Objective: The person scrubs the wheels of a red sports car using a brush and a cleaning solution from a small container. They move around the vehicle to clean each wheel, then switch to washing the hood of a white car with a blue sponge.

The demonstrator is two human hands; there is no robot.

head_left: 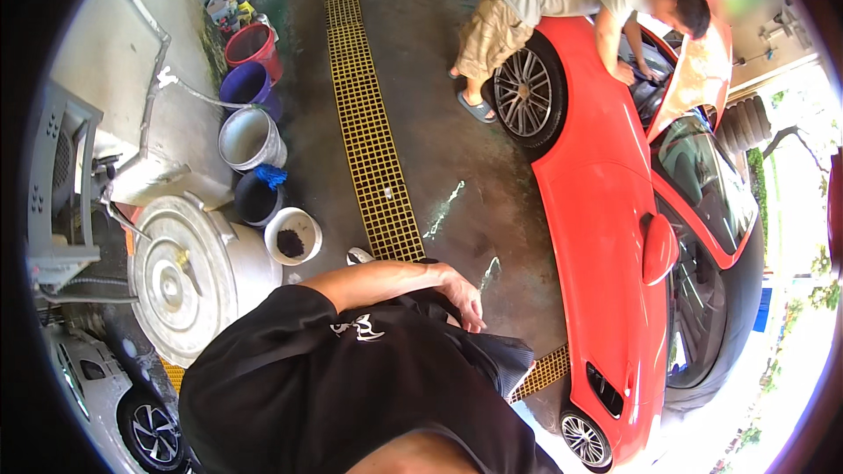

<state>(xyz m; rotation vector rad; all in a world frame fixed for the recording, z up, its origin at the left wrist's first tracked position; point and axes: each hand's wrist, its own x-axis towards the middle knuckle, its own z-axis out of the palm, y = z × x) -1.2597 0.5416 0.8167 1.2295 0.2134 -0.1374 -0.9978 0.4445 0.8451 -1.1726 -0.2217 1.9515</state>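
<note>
A: Left hand is seen at the hip, fingers pointed down, loosely parted, nothing clamped. Right hand is not shown.

B: Nearest thing?

A: Dark grey folded fabric, touching or just under the fingertips; contact can't be told. Yellow plastic floor grating lies beyond the fingers, glossy red sports car off to their side.

B: Advice?

A: Probably the fabric edge should be pinched between thumb and fingertips, wrist kept close to the body.
</note>
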